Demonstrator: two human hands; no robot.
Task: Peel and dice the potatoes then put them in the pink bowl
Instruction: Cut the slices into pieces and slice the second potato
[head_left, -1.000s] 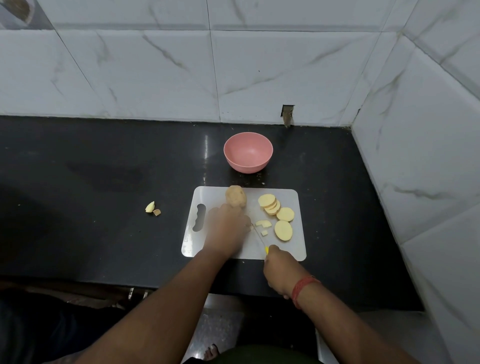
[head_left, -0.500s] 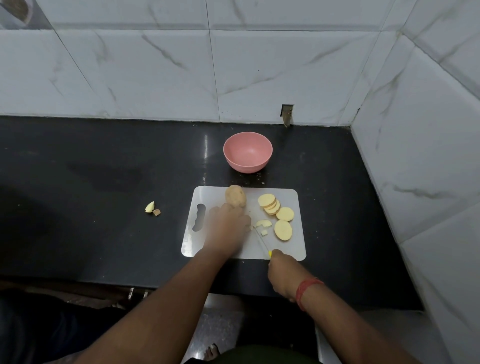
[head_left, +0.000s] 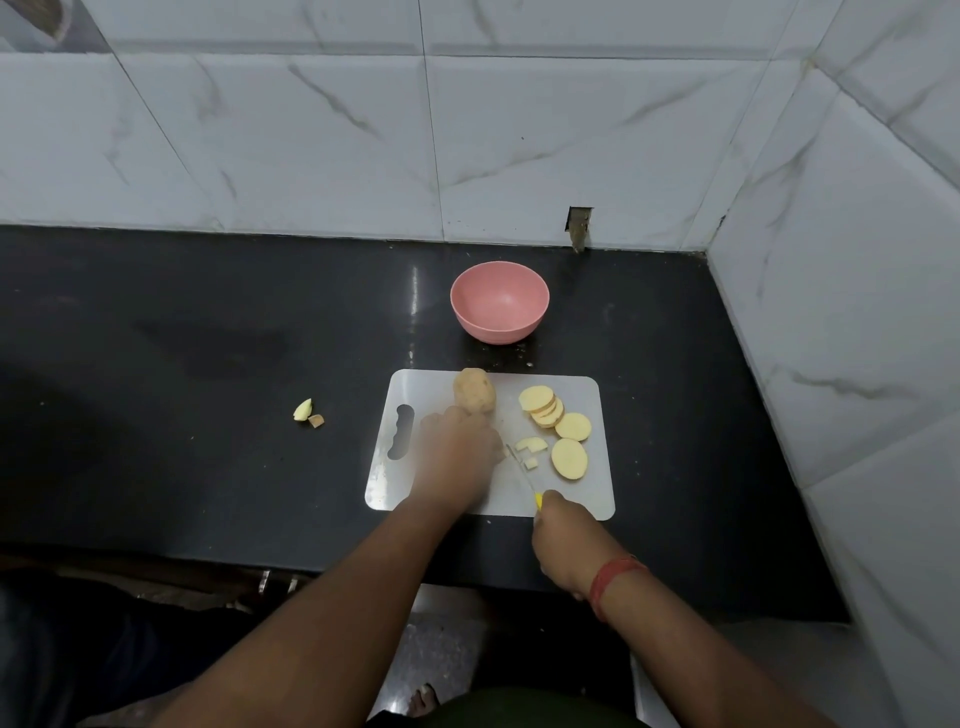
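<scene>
Right hand (head_left: 563, 535) grips the yellow-handled knife (head_left: 525, 475) beside the left hand (head_left: 457, 457), whose blurred grip is unreadable; a slipping blade risks cutting its fingers.

Bare forearms, red thread band (head_left: 615, 582) on right wrist

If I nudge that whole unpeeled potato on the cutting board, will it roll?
Probably: the whole potato looks rounded and lies loose on the smooth cutting board, so it may wobble or roll unevenly. It looks firm and fairly heavy for its size.
</scene>
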